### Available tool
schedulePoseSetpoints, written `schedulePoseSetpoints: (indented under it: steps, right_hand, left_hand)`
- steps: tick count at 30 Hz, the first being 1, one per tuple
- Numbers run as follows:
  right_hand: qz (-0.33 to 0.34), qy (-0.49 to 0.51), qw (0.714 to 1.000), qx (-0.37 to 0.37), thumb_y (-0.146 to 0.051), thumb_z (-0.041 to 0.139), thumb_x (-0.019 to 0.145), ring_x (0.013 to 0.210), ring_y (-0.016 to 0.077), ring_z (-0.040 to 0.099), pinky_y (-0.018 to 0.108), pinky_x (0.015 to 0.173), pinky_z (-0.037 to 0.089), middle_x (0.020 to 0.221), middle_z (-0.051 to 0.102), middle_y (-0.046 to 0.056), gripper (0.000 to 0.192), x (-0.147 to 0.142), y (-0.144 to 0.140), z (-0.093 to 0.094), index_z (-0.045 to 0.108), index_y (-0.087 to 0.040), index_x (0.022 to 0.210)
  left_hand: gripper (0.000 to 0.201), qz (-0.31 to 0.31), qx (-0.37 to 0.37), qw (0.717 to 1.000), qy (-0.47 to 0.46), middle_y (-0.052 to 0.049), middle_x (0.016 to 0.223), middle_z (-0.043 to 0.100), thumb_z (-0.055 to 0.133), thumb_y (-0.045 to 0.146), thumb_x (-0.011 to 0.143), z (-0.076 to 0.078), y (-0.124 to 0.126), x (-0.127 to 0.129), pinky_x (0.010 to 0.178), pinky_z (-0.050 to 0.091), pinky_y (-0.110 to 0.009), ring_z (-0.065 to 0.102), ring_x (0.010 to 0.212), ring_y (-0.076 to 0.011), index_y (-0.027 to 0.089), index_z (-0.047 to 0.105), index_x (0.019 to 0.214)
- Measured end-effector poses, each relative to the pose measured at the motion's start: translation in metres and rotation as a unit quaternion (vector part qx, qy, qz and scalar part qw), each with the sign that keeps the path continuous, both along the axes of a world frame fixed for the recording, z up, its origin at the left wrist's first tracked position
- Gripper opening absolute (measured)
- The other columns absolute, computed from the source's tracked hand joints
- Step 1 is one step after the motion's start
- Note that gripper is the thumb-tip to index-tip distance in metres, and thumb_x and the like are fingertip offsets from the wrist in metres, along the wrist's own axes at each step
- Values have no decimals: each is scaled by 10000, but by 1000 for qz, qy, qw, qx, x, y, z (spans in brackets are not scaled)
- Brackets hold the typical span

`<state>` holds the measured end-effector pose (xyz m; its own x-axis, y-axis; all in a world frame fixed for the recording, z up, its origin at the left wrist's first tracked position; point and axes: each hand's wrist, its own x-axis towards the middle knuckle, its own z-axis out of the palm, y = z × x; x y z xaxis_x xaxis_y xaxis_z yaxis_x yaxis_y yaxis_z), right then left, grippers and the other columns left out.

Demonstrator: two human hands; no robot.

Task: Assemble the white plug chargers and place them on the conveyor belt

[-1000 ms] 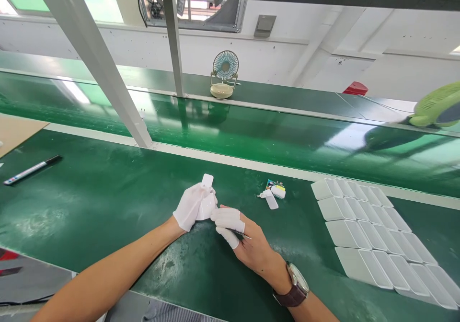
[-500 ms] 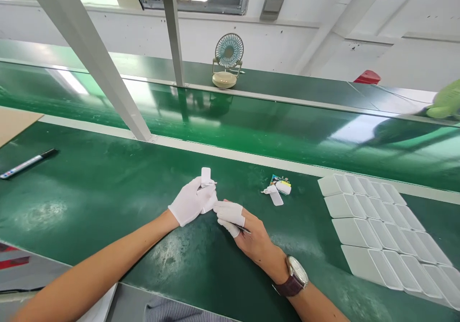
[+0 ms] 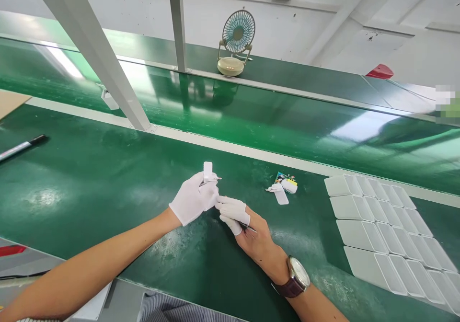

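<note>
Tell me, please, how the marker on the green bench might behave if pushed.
The marker would probably roll, since its barrel looks round and slim. It may also slide, as the bench looks smooth. Its slimness suggests little weight.

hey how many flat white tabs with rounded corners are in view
2. One flat white tab sticks up from the left hand; the second tab lies on the green bench near the coloured card. More may be hidden in that hand.

- Round silver wristwatch, pale dial, dark brown strap
- White fabric finger coverings, right hand
- White fabric glove, left hand
- Grey pinstriped cloth garment, left of the wristwatch
</note>
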<state>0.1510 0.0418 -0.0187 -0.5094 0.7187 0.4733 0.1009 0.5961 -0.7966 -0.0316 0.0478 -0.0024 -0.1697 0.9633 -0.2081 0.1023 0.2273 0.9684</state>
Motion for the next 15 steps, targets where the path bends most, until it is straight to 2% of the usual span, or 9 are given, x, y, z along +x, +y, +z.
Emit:
schedulePoseSetpoints:
  steps: [6,10,13,15]
  right_hand:
    - [-28,-2,999,-36,-93,584,938,1121,223,691,388,934,606,1210,722,81,287,-5,-3,-4,689,-271,1137]
    - [-43,-6,999,-19,-137,585,949,1101,208,697,379,954,596,1177,735,73,228,-9,-4,-2,711,-262,1093]
    - [-21,-26,999,-12,-192,593,955,1075,207,711,364,957,598,1120,756,52,194,-2,1,11,723,-265,1080]
    - [-46,-13,999,-17,-221,598,957,1007,209,733,359,918,614,1068,769,39,179,7,7,27,722,-270,1075]
  left_hand:
    - [169,34,-8,998,-55,-19,731,689,633,244,780,0,1,5,585,458,-254,629,666,-172,181,722,910]
    - [157,51,-34,995,-83,-11,709,685,669,222,749,3,3,6,561,452,-249,611,625,-156,173,723,888]
    - [197,48,-48,981,-183,-28,736,687,744,215,714,7,4,0,528,460,-238,610,610,-145,143,707,893]
    - [272,35,-57,956,-286,-55,777,685,777,267,734,13,4,-7,436,421,-204,600,577,-126,117,686,941]
